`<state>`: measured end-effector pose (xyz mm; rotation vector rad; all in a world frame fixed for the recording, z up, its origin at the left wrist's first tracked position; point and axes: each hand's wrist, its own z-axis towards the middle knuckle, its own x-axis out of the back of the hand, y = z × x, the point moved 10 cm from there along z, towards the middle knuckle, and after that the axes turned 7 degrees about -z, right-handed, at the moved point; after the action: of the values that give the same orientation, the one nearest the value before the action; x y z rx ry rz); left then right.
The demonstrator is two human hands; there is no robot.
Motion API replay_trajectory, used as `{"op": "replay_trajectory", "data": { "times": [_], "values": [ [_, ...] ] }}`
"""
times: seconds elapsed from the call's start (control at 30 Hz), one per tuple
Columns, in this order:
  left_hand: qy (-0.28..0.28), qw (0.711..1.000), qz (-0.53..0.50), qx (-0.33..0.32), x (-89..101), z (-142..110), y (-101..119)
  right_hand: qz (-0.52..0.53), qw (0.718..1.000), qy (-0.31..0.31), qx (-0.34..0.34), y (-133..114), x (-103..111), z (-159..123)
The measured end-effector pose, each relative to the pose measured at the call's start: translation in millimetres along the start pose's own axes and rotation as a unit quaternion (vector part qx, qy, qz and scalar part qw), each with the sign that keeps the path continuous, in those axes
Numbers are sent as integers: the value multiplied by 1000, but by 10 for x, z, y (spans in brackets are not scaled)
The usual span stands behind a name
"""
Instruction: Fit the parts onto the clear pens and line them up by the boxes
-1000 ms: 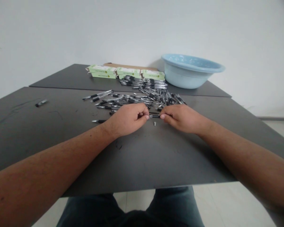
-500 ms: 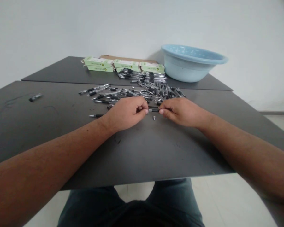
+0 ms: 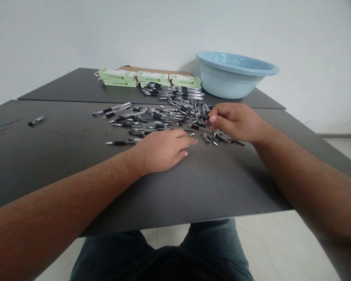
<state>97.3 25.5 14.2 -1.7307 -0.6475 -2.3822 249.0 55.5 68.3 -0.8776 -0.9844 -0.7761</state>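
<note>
Pinching a pen [image 3: 204,116], the right hand [image 3: 235,121] hovers.

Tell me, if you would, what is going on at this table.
A person's right hand seems to pinch a dark pen piece at the right side of a spread of pens. The left hand is open, palm down, at the near edge of the pens. Loose pen parts lie near the right hand. Green boxes and a blue basin stand at the back.
</note>
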Motion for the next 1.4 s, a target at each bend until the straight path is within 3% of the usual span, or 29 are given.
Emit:
{"op": "replay_trajectory", "data": {
  "times": [0.23, 0.67, 0.77, 0.87, 1.03, 1.13, 1.27, 1.4],
  "values": [
    [-42, 994, 93, -28, -136, -4, 114, 1, 1000, -7, 7, -39, -58, -9],
    [-34, 998, 16, -48, -96, -3, 63, -6, 1000, -15, 16, -26, -105, -4],
    [-8, 999, -17, -39, -24, -2, 31, -5, 999, -25, 21, -33, -128, 2],
    [61, 996, -60, 2, 145, 2, -74, -7, 999, -25, 22, -37, -142, 4],
    [186, 968, -126, 108, 416, -74, -370, -14, 999, -33, 22, -51, -176, -4],
    [233, 952, -153, 126, 502, -129, -450, -24, 999, -33, 30, -80, -185, -11],
    [264, 942, -170, 118, 556, -162, -425, -33, 998, -39, 39, -125, -211, -19],
    [249, 946, -167, 125, 518, -144, -388, -36, 997, -42, 55, -180, -228, -20]
  ]
}}
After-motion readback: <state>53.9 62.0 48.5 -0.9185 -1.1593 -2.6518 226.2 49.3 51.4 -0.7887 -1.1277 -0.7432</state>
